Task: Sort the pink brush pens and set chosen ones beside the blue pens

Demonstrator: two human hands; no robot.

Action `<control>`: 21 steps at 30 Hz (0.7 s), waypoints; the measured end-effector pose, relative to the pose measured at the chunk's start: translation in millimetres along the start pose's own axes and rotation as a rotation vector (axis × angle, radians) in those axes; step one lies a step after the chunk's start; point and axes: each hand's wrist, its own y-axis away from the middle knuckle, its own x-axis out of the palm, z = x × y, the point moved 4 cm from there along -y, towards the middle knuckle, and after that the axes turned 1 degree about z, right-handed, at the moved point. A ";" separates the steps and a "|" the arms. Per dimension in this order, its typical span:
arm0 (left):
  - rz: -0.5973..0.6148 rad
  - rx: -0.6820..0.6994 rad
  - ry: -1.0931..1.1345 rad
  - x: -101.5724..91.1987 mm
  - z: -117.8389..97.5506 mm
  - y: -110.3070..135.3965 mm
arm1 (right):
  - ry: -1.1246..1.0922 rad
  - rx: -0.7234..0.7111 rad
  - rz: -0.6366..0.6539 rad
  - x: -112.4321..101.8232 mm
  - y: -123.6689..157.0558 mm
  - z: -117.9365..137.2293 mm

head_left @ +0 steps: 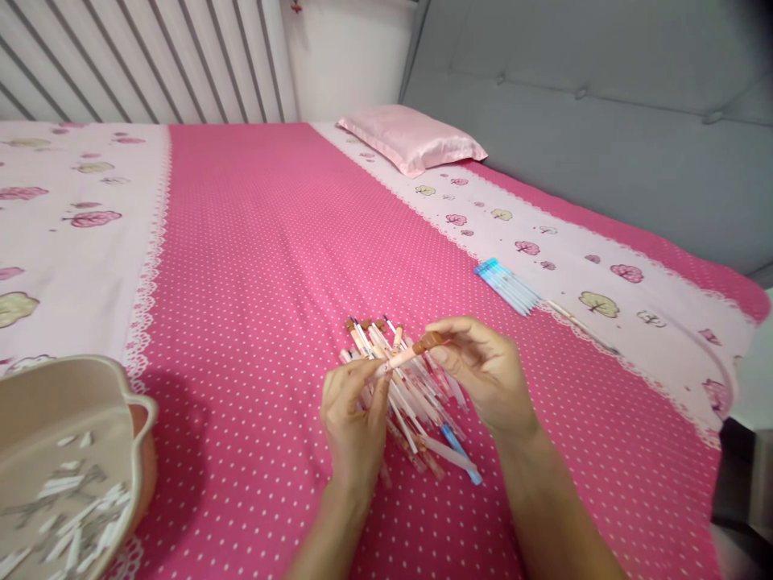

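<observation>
A bed [254, 242] under a pink dotted sheet bears a heap of pens [416, 403] at centre; a blue pen bundle [507, 286] at two o'clock; a pink pillow [411, 141] at twelve; a beige basin [66, 451] at eight.

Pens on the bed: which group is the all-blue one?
The tidy blue bundle lying apart on the pale floral strip, right of the hands; the loose pile under the hands is mostly pink and white.

Two hands: left hand [352, 415], right hand [483, 370]. One pen [407, 354] held between them. One pile of pens [411, 403], too many to count. One blue pen bundle [506, 285]. One pillow [411, 138]. One basin [72, 459].
</observation>
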 end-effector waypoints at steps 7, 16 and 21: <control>0.013 -0.025 0.038 0.3 0.8 0.8 | 0.084 -0.016 0.012 2.1 0.7 -2.8; 0.051 -0.098 0.129 0.7 -2.6 0.6 | 0.033 0.054 0.038 5.5 -0.7 -7.7; 0.046 -0.119 0.149 -2.9 -6.1 0.7 | 0.120 0.157 0.189 13.4 -0.7 -17.3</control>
